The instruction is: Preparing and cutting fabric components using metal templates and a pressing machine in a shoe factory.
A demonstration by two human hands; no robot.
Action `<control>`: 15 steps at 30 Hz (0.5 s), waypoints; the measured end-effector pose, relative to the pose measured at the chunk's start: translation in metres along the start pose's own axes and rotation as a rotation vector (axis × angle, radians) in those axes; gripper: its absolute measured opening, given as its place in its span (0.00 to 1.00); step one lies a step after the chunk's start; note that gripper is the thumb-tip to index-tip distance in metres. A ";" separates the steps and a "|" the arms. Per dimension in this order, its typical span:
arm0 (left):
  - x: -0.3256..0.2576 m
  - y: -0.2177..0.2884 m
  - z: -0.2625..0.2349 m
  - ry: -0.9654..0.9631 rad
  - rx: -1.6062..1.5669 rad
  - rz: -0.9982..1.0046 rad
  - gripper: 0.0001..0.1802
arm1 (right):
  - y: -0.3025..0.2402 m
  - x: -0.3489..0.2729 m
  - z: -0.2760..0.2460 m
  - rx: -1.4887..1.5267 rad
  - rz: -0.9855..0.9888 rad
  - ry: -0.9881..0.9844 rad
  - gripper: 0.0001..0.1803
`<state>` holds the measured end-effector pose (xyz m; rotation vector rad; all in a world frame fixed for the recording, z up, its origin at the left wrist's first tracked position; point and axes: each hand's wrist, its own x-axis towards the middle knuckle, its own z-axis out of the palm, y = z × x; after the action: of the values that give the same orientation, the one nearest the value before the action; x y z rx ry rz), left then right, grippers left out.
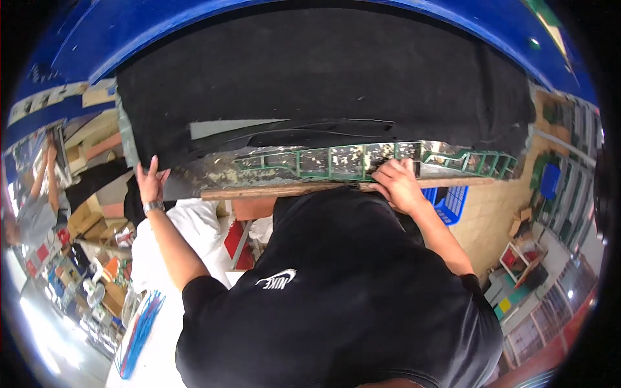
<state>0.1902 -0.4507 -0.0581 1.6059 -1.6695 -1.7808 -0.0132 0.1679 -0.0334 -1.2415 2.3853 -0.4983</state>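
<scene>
A wide black sheet of material (323, 71) lies over the work surface, with a ragged near edge. Along that edge rests a long green metal cutting die (315, 164), ladder-like with cross bars. Curled fingers of my right hand (398, 184) grip its right end; the fingertips are partly hidden. A second green die (485, 161) lies further right. My left hand (152, 184), with a watch on the wrist, is beside the sheet's lower left corner, fingers spread and holding nothing.
A wooden strip (259, 192) edges the surface in front of me. Overhead at the far side is a blue machine beam (194, 19). White cloth (184, 239) hangs at left, and a blue crate (453, 204) stands below at right. Another person (39, 207) works far left.
</scene>
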 end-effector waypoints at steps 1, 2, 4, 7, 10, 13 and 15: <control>0.003 -0.003 -0.002 0.020 -0.026 -0.009 0.52 | 0.001 -0.001 0.003 -0.018 -0.004 -0.006 0.09; 0.006 -0.005 -0.002 0.063 -0.016 -0.006 0.48 | 0.002 -0.001 0.006 -0.033 -0.008 0.000 0.09; 0.017 -0.010 -0.018 0.067 -0.011 0.003 0.38 | 0.003 0.000 0.011 -0.048 -0.034 0.026 0.09; 0.030 -0.015 -0.026 -0.009 -0.012 0.056 0.21 | 0.002 0.000 0.009 -0.015 -0.021 0.027 0.10; 0.035 -0.019 -0.016 -0.015 -0.034 0.127 0.18 | 0.003 -0.007 0.005 -0.041 -0.021 0.044 0.11; 0.048 -0.028 -0.033 -0.024 0.034 0.076 0.21 | 0.004 -0.008 -0.005 0.058 -0.053 0.112 0.11; 0.055 -0.037 -0.054 -0.006 0.012 0.043 0.20 | 0.021 -0.007 -0.016 0.067 -0.054 0.265 0.10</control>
<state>0.2300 -0.5108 -0.1041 1.5586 -1.7070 -1.7603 -0.0319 0.1871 -0.0279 -1.2822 2.5304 -0.7969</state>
